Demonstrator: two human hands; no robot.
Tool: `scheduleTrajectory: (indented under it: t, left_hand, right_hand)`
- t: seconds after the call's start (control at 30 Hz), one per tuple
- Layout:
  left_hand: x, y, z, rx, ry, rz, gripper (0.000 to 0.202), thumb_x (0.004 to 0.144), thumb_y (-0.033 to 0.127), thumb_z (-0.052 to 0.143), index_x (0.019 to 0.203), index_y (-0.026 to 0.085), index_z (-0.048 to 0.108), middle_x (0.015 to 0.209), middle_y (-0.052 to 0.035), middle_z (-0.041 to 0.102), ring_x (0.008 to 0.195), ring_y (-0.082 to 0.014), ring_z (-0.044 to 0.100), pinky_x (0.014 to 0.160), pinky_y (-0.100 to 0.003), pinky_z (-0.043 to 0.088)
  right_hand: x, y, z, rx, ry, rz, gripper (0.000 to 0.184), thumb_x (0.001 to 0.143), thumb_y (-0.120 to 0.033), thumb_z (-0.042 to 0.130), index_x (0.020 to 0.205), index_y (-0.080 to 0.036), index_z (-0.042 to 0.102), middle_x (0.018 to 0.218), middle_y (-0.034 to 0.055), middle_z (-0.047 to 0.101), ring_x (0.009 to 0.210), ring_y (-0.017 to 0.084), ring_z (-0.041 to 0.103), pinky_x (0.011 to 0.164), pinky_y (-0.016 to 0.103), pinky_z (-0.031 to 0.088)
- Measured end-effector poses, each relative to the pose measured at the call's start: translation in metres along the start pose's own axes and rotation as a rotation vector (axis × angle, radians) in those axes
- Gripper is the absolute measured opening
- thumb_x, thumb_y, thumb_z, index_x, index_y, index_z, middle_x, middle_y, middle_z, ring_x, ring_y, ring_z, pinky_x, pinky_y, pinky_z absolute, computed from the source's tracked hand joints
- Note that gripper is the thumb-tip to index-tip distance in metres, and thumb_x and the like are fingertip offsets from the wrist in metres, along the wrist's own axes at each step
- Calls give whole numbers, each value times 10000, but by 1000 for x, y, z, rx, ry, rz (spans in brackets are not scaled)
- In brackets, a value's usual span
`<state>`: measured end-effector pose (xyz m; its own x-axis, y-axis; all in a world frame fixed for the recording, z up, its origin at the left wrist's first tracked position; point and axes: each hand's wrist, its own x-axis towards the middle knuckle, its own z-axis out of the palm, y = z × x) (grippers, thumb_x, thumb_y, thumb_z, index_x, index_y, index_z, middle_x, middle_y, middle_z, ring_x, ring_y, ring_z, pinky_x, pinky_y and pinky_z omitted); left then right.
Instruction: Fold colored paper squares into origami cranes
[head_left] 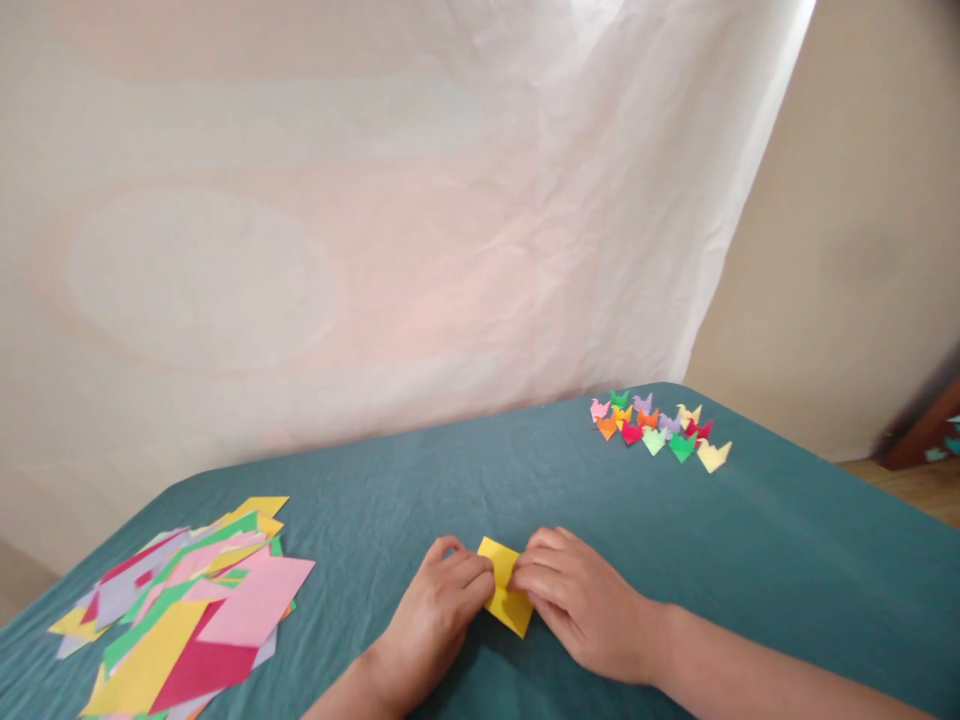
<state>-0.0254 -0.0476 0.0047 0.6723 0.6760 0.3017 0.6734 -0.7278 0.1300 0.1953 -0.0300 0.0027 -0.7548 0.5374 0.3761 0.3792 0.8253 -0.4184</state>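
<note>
A small yellow folded paper (507, 592) lies on the teal tablecloth (787, 560) near the front edge. My left hand (439, 615) presses on its left side with curled fingers. From the right, my right hand (577, 600) pinches the same piece, fingertips meeting the left hand's over the paper. Both hands cover part of the yellow paper.
A loose pile of coloured paper squares (187, 610), pink, yellow, green and red, lies at the front left. Several small folded paper figures (660, 428) in mixed colours sit in a cluster at the far right. A white sheet (375, 220) hangs behind the table.
</note>
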Motion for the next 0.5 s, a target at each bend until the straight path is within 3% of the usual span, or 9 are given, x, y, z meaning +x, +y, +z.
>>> scheduleTrajectory:
  t: [0.13, 0.27, 0.4, 0.5]
  left_hand:
    - [0, 1, -2, -64, -11, 57, 288, 874, 0, 297, 836, 181, 518, 889, -17, 646, 811, -110, 589, 952, -351, 351]
    - [-1, -1, 3, -149, 102, 45, 272, 888, 17, 334, 889, 199, 536, 963, -28, 672, 931, -117, 614, 1020, -381, 326]
    - [-3, -5, 6, -167, 239, 11, 206, 898, 76, 402, 880, 215, 553, 966, -36, 691, 1052, -161, 586, 1027, -417, 334]
    - [0, 0, 1, -62, 221, 7, 231, 884, 74, 411, 918, 223, 583, 1045, -38, 669, 1136, -187, 523, 1059, -463, 278]
  right_hand:
    - [-1, 4, -2, 14, -25, -8, 322, 802, -14, 410, 995, -200, 589, 931, 37, 646, 986, 193, 492, 863, 349, 353]
    - [-1, 0, -4, 28, 2, -76, 449, 697, -68, 523, 1132, -179, 524, 1088, 66, 599, 1078, 218, 466, 935, 377, 341]
    - [1, -1, -2, -69, 127, -92, 270, 852, -116, 480, 1095, -210, 550, 1037, 58, 615, 1033, 200, 497, 917, 374, 352]
    - [1, 0, -2, -211, 154, -112, 209, 922, -128, 402, 964, -201, 593, 908, 57, 632, 923, 193, 527, 874, 370, 359]
